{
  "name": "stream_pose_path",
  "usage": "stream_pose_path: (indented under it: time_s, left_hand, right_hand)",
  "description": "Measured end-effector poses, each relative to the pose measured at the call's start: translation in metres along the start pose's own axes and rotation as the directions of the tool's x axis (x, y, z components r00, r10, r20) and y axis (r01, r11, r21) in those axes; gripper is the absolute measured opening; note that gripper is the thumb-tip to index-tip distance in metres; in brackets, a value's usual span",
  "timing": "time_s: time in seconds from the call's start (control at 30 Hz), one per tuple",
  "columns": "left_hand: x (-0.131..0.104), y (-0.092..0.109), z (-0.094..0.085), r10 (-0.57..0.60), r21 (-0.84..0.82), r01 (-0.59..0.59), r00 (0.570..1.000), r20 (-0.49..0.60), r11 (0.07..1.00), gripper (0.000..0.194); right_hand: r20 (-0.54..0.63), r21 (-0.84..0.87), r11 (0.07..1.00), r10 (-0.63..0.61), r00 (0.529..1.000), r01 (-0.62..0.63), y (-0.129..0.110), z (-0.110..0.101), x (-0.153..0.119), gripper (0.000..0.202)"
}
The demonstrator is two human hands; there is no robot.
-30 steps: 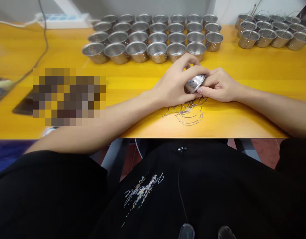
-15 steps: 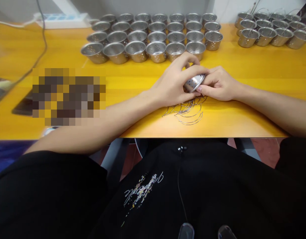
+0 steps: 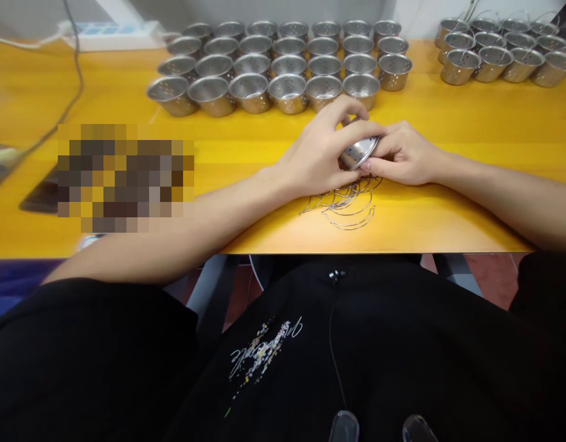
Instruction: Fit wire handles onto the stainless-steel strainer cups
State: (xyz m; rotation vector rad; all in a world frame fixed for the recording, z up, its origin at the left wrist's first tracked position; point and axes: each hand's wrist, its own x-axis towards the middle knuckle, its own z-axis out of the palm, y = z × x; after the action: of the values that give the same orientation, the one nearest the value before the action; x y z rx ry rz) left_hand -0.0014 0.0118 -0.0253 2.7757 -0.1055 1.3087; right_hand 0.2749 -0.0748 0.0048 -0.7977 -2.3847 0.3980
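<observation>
The perforated metal cup [image 3: 358,153] is held tilted between the person's two hands, just above the yellow tabletop [image 3: 449,224], with its rim turned toward the right hand. The tabletop stretches across the whole view, and its near edge runs close to the person's black shirt [image 3: 379,344], which has a light print on it. Toward the back of the table, a large block of similar metal cups [image 3: 287,101] stands upright in four rows, rims up. Apart from it, at the far right, is a smaller group of cups with wire handles [image 3: 492,69]. A white power strip [image 3: 112,38] lies at the back left.

The left hand [image 3: 329,147] is partly closed, its fingers curved around the body of the cup from above. The right hand [image 3: 405,156] has its fingers bent and its thumb pressed near the rim, pinching the cup from the other side. The fingers cover much of the cup, so whether a wire is also in their grip cannot be told. Just below the hands, thin curved wires [image 3: 345,201] lie in a loose, overlapping pile on the table.
</observation>
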Motion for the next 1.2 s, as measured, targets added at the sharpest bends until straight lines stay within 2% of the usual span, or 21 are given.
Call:
stream_pose_path:
  time_s: [0.13,0.2,0.27,0.37,0.4,0.47,0.6,0.7,0.9,0.93,0.97,1.03,1.2]
  left_hand:
    - [0.004,0.008,-0.001,0.009,0.034,-0.008,0.999,-0.033,0.999,0.067]
    - [0.005,0.01,-0.002,-0.025,0.035,0.026,0.999,-0.039,0.999,0.066]
    - [0.005,0.01,-0.003,0.025,0.028,-0.023,0.998,-0.053,0.999,0.069]
    - [0.002,0.005,-0.003,-0.088,0.05,0.088,0.996,-0.002,0.995,0.064]
    - [0.002,0.003,-0.003,-0.035,0.033,0.035,0.999,-0.011,0.999,0.068]
    - [0.001,0.002,-0.003,-0.026,0.009,0.026,1.0,-0.009,1.0,0.071]
    - [0.005,0.014,-0.009,-0.049,0.036,0.048,0.999,0.013,0.998,0.061]
    - [0.008,0.024,-0.014,-0.124,0.065,0.122,0.992,0.021,0.99,0.052]
    - [0.006,0.018,-0.012,-0.016,0.058,0.015,1.0,0.014,0.998,0.064]
    - [0.006,0.018,-0.011,-0.033,0.057,0.033,0.999,0.004,0.998,0.062]
    - [0.006,0.02,-0.011,-0.104,0.061,0.103,0.994,0.013,0.993,0.059]
    - [0.008,0.025,-0.013,-0.051,0.036,0.051,0.999,-0.008,0.998,0.06]
    - [0.011,0.035,-0.019,-0.202,0.045,0.2,0.978,0.048,0.979,0.055]
  right_hand:
    - [0.008,-0.051,0.998,-0.032,0.999,0.033,-0.001,-0.002,-0.002,0.052]
    - [0.014,-0.065,0.997,-0.044,0.999,0.044,0.0,-0.002,-0.004,0.052]
    - [0.023,-0.07,0.996,-0.047,0.999,0.048,0.002,-0.002,-0.004,0.051]
    - [0.016,-0.065,0.997,-0.049,0.999,0.05,0.002,-0.001,-0.004,0.051]
    - [0.011,-0.062,0.997,-0.051,0.999,0.051,0.002,-0.001,-0.003,0.051]
    - [0.002,-0.056,0.997,-0.053,0.999,0.053,0.0,0.0,-0.001,0.053]
    - [-0.028,-0.031,0.998,-0.064,0.998,0.063,-0.001,0.0,0.0,0.057]
    - [-0.021,-0.015,0.998,-0.06,0.998,0.06,0.001,0.0,-0.001,0.055]
    - [0.011,-0.03,0.997,-0.064,0.998,0.064,0.008,-0.001,-0.003,0.048]
    - [0.005,-0.029,0.998,-0.064,0.998,0.064,0.008,-0.001,-0.003,0.047]
    - [-0.004,-0.027,0.998,-0.064,0.998,0.064,0.007,0.0,-0.003,0.047]
    - [-0.018,-0.023,0.997,-0.069,0.997,0.069,0.006,0.0,-0.003,0.048]
    - [-0.022,-0.036,0.997,-0.073,0.997,0.072,0.003,0.0,-0.001,0.052]
